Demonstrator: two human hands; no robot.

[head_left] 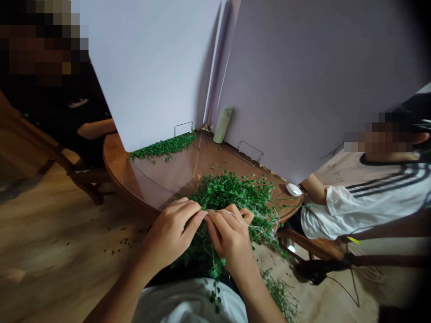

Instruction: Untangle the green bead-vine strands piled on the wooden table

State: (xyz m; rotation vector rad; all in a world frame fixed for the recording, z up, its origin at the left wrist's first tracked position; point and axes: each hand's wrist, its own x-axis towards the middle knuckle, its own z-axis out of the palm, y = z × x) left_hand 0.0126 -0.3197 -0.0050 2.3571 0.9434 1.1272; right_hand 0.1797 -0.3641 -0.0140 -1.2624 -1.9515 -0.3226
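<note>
Head view: left hand (171, 231) and right hand (229, 237) pinch a thin stem (229, 213) in a large leafy vine heap (232, 195) on the worktop (116, 163); a smaller green pile (163, 147) lies at its far edge.

**Lighting:** bright, even, soft; source can't tell.
**Glare:** pale streak on glass table top (158, 172), beyond green sprig heap (232, 197).
**Shadow:** soft grey band at join of white panels (151, 76), beyond heap.
**Blur:** wood floor (50, 233), left of heap, smeared.
**Distortion:** fisheye bowing at edges; dark vignette, far R of heap.
**Pixelation:** coarse blocks, upper L & R of heap.
</note>
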